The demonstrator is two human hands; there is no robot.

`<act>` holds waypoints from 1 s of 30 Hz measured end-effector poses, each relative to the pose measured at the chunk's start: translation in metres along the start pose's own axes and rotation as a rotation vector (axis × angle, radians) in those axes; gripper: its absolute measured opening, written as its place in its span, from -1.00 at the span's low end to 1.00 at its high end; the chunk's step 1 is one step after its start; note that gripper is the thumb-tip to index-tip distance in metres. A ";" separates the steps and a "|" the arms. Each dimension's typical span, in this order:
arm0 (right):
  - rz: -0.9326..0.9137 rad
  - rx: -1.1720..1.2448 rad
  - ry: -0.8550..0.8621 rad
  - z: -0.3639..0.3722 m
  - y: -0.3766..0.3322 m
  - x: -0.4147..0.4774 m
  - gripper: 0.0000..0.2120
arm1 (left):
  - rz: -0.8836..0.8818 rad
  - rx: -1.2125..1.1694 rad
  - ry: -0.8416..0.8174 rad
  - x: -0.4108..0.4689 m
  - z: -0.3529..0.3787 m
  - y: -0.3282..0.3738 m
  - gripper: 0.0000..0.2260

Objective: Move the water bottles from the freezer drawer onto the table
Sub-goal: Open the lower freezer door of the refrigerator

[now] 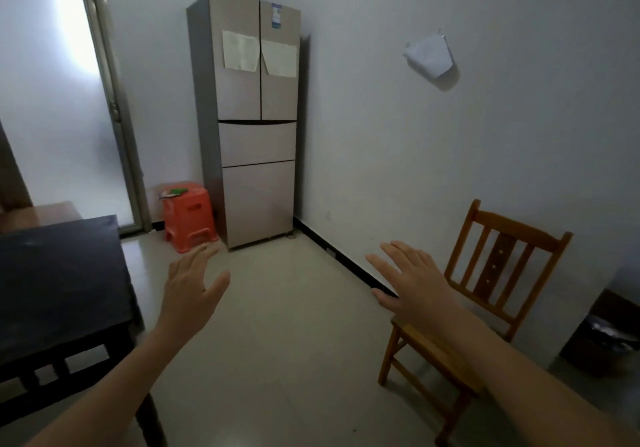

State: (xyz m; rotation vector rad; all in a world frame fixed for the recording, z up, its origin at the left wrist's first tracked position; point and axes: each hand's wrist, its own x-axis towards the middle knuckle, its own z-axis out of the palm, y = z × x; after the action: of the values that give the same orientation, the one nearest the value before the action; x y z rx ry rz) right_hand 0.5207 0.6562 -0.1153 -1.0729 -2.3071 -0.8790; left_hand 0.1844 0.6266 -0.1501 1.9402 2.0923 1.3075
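A tall beige fridge [258, 100] stands in the far corner, all doors closed. Below its two upper doors sit two drawers, the upper drawer [257, 143] and the lower drawer [259, 202], both pushed in. No water bottles are visible. A dark table [59, 280] stands at the left, its visible top bare. My left hand [192, 289] is raised in front of me with relaxed fingers, holding nothing. My right hand [410, 280] is stretched forward, palm down, fingers straight and empty. Both hands are well short of the fridge.
An orange plastic stool [188, 218] with small items on top stands left of the fridge. A wooden chair [485, 294] sits against the right wall, a dark bin [606, 335] beyond it. Pale tiled floor [294, 325] lies between me and the fridge. A frosted door [62, 100] is at the left.
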 end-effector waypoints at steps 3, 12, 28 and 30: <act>-0.081 -0.032 -0.036 0.033 0.015 0.033 -0.48 | -0.031 0.055 -0.048 0.030 0.021 -0.024 -0.58; -0.080 -0.003 -0.038 0.105 0.065 0.139 -0.47 | 0.026 0.072 0.008 0.145 0.074 -0.038 -0.60; -0.060 0.091 -0.288 0.298 0.193 0.238 -0.44 | 0.153 0.436 -0.020 0.306 0.224 -0.021 -0.33; -0.054 0.089 -0.309 0.329 0.221 0.257 -0.42 | 0.105 0.429 0.009 0.331 0.245 -0.020 -0.29</act>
State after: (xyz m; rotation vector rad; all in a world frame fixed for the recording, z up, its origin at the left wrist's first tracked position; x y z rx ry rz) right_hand 0.5006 1.1280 -0.1059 -1.1820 -2.6112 -0.6595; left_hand 0.2167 1.0382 -0.1515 2.2237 2.4695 0.9344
